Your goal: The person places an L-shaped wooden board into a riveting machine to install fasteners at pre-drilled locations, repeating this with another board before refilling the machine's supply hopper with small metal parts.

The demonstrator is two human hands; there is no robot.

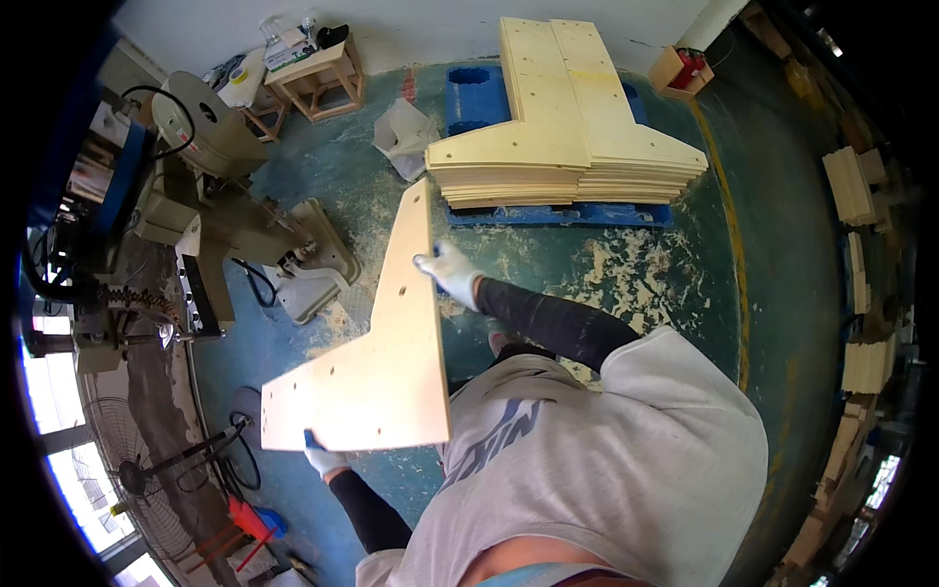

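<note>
An L-shaped plywood panel (396,342), pale with several small dark holes, is held out in front of my body. Gripping its lower edge near the left end is my left hand (325,457), in a white and blue glove with the thumb on top. My right hand (452,274), gloved alike, grips the right edge higher up; its fingers are partly hidden behind the board. Beyond the panel, a stack of similar plywood panels (548,117) rests on a blue pallet (474,98).
A grey machine (196,127) with a pedal base (318,259) stands left. A standing fan (132,476) is at lower left. Small wooden tables (318,73), a plastic bag (404,137) and a boxed fire extinguisher (691,67) line the back. Wood shavings (641,284) litter the floor; boards (849,186) lie right.
</note>
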